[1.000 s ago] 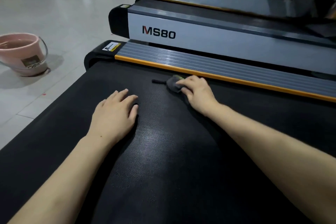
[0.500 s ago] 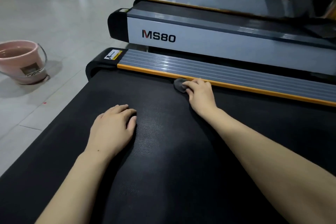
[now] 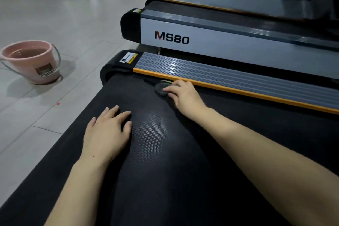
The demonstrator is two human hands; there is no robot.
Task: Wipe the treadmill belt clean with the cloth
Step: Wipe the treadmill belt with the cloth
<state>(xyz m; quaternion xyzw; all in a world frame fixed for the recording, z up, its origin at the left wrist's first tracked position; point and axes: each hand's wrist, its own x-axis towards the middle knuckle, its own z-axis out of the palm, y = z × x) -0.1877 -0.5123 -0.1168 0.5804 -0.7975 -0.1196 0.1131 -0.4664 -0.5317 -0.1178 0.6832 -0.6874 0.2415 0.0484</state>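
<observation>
I have the black treadmill belt (image 3: 165,152) running from the near right toward the far left, its long axis ending at a rounded black end cap (image 3: 113,66). Along its far edge runs an orange strip (image 3: 238,91) with a ribbed grey side rail (image 3: 238,77) behind it. My right hand (image 3: 183,95) presses the small grey cloth (image 3: 161,89) onto the belt just beside that strip, fingers curled over it; most of the cloth is hidden under them, so I cannot tell its shape. My left hand (image 3: 108,132) lies flat on the belt, fingers straight, holding nothing. There is bare belt between the hands and ahead toward the end cap. Left of the belt, tiled floor (image 3: 55,14) opens wide, with a pink bucket (image 3: 31,62) standing on it. The belt's near end is cut off by the frame.
</observation>
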